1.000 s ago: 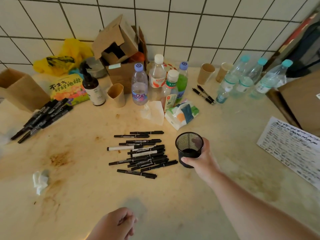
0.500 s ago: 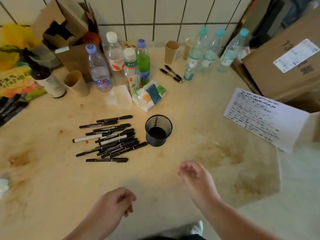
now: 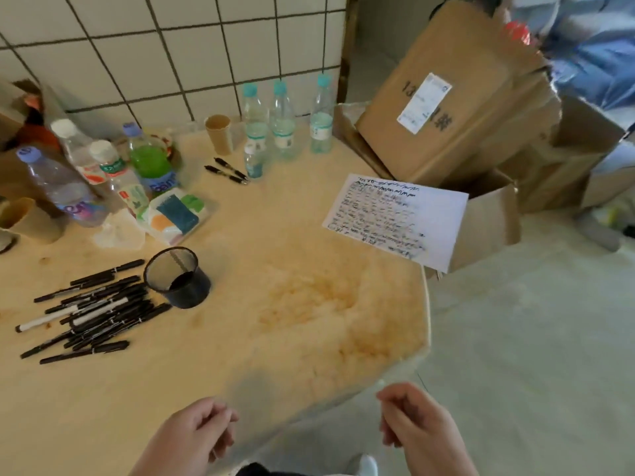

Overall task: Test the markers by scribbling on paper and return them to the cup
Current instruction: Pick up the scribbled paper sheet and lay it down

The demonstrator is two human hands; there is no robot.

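Observation:
A black mesh cup (image 3: 178, 278) stands on the stained table (image 3: 302, 304), left of centre, and looks empty. Several black markers (image 3: 92, 310) lie in a loose pile just to its left, a white-barrelled one among them. A white sheet of paper (image 3: 395, 219) covered in scribbles lies at the table's right edge, partly overhanging it. My left hand (image 3: 196, 436) hangs near the bottom of the view with curled fingers, holding nothing. My right hand (image 3: 415, 422) sits beyond the table's front right edge, fingers loosely curled and empty. Both hands are well away from cup and markers.
Several plastic bottles (image 3: 285, 121) and a paper cup (image 3: 219, 134) stand by the tiled wall. Two black pens (image 3: 228, 171) lie near them. More bottles (image 3: 103, 170) and a tissue pack (image 3: 175, 214) crowd the left. Cardboard boxes (image 3: 457, 108) stack up beyond the right edge.
My right hand let go of the mesh cup and drew back toward me. The view swung right, bringing the paper and boxes into fuller sight.

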